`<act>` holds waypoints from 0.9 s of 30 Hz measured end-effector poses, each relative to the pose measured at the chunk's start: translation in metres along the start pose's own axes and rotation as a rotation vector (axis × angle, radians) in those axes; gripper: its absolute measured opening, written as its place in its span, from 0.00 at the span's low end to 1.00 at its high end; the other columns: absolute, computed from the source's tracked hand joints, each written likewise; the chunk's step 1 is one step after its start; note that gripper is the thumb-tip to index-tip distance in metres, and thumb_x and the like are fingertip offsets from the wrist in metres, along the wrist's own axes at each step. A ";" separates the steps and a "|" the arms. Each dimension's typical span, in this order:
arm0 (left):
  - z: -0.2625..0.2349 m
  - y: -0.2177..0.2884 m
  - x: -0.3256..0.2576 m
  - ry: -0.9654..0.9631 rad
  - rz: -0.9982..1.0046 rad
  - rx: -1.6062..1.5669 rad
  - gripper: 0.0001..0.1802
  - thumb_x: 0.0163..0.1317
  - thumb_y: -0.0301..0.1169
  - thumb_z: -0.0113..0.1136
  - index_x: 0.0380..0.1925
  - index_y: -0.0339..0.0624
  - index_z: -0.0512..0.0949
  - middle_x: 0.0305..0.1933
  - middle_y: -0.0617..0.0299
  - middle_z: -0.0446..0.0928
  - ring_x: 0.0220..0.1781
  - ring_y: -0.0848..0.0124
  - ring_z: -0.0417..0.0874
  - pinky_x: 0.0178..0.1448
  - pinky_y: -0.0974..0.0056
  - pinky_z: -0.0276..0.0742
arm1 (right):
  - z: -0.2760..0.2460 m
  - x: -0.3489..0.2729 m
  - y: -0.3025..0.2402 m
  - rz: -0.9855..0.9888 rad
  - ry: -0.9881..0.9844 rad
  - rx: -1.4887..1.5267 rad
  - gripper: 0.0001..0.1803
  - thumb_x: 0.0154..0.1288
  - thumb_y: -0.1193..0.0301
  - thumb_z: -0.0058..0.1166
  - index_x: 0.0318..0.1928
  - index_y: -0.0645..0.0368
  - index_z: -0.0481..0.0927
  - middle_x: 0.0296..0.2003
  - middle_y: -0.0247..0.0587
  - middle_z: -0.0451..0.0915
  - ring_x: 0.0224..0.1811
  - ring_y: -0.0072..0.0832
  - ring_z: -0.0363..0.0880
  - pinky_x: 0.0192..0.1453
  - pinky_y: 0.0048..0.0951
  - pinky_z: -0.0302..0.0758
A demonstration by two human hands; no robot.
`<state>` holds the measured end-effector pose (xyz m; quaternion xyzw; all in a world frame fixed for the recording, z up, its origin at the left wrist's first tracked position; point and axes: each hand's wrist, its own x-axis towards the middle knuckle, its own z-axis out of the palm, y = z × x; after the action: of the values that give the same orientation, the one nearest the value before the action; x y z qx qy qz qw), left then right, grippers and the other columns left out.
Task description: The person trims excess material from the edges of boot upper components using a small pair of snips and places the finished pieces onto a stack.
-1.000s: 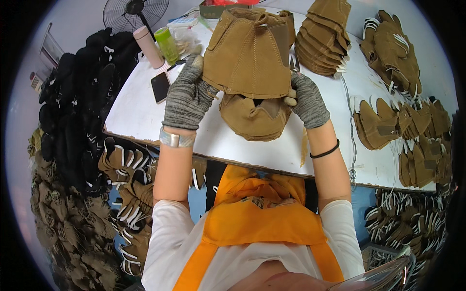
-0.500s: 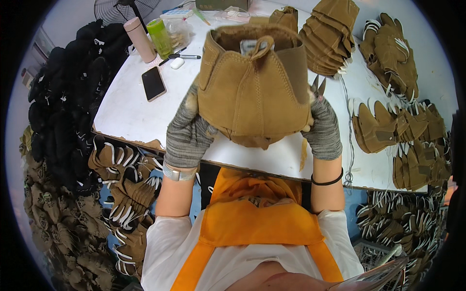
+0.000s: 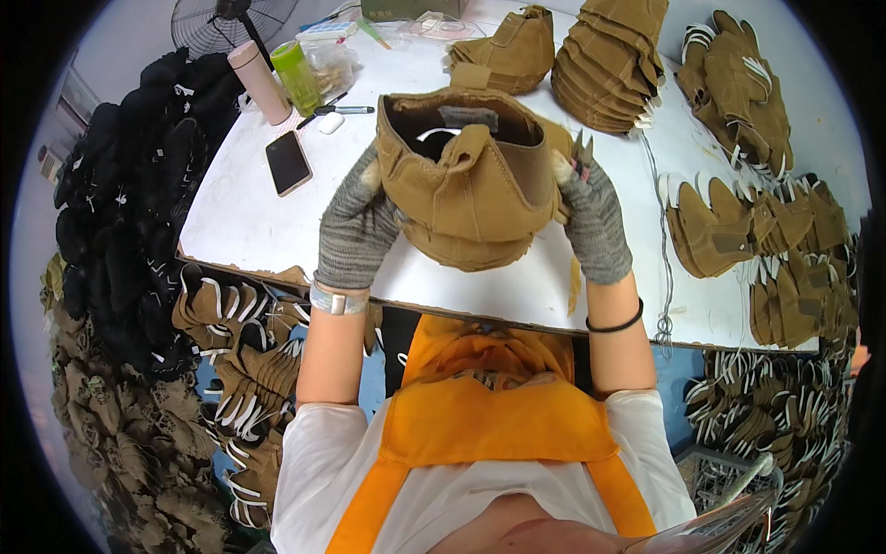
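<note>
A tan suede shoe upper (image 3: 466, 208) with stitched seams and a pull loop is held up over the white table's near edge. Its opening is turned partly upward, so the darker inside and a pale label (image 3: 469, 119) show. My left hand (image 3: 355, 231), in a grey knit glove with bare fingertips, grips the upper's left side. On the right side, my right hand (image 3: 595, 222) in a matching glove closes on it as well. The pointed blades of small thread snips (image 3: 581, 152) stick up from that right hand. Some fingers are hidden behind the upper.
Another tan upper (image 3: 512, 51) and a tall stack of uppers (image 3: 609, 69) stand at the back. More piles (image 3: 711, 226) lie at right. A phone (image 3: 289, 163), pens, a pink bottle (image 3: 258, 81) and a green bottle (image 3: 296, 78) are at left. Black uppers (image 3: 120, 212) hang beside the table (image 3: 226, 217).
The upper has tipped and lowered a little, so more of its inside shows. My right hand has shifted left, and both hands keep their hold.
</note>
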<state>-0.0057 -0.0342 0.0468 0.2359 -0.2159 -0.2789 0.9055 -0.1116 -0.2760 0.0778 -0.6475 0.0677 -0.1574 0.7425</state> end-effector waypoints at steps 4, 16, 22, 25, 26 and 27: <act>-0.016 0.003 0.004 -0.075 0.079 0.261 0.28 0.65 0.33 0.56 0.63 0.32 0.64 0.60 0.50 0.72 0.60 0.61 0.76 0.62 0.58 0.77 | 0.006 0.002 -0.011 -0.016 -0.025 -0.082 0.27 0.66 0.57 0.57 0.58 0.62 0.73 0.46 0.35 0.78 0.46 0.18 0.75 0.51 0.20 0.73; -0.034 0.008 0.030 0.131 -0.190 0.368 0.22 0.64 0.34 0.58 0.56 0.33 0.72 0.48 0.56 0.80 0.45 0.69 0.83 0.45 0.67 0.84 | -0.013 0.044 0.013 -0.061 0.025 -0.349 0.31 0.65 0.43 0.51 0.49 0.60 0.79 0.29 0.28 0.77 0.29 0.17 0.71 0.32 0.22 0.71; -0.026 0.013 0.036 0.229 -0.256 0.648 0.27 0.64 0.41 0.60 0.58 0.37 0.73 0.47 0.62 0.80 0.43 0.75 0.81 0.43 0.72 0.80 | -0.021 0.102 0.039 -0.031 0.040 -0.457 0.37 0.64 0.38 0.44 0.49 0.64 0.78 0.31 0.37 0.79 0.31 0.27 0.74 0.38 0.28 0.74; -0.023 0.020 0.037 0.271 -0.330 1.053 0.24 0.66 0.41 0.58 0.57 0.39 0.74 0.53 0.58 0.78 0.47 0.72 0.79 0.50 0.69 0.77 | -0.029 0.105 0.057 -0.052 0.029 -0.623 0.27 0.66 0.52 0.48 0.48 0.67 0.77 0.31 0.42 0.80 0.34 0.31 0.76 0.43 0.32 0.74; -0.038 0.020 0.032 0.137 -0.133 1.355 0.26 0.68 0.43 0.56 0.59 0.37 0.72 0.58 0.55 0.75 0.58 0.68 0.75 0.62 0.64 0.71 | -0.034 0.103 0.082 -0.178 0.080 -0.551 0.25 0.67 0.55 0.48 0.48 0.67 0.77 0.32 0.42 0.81 0.34 0.31 0.76 0.44 0.32 0.74; -0.031 0.019 0.030 0.146 0.009 1.304 0.29 0.67 0.45 0.56 0.61 0.37 0.71 0.60 0.54 0.73 0.61 0.66 0.72 0.64 0.63 0.67 | -0.027 0.093 0.083 -0.299 0.127 -0.486 0.22 0.67 0.59 0.48 0.48 0.67 0.76 0.32 0.43 0.81 0.35 0.31 0.77 0.45 0.31 0.74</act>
<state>0.0406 -0.0287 0.0408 0.7537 -0.2797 -0.0703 0.5905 -0.0205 -0.3220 0.0016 -0.7982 0.0536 -0.2845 0.5283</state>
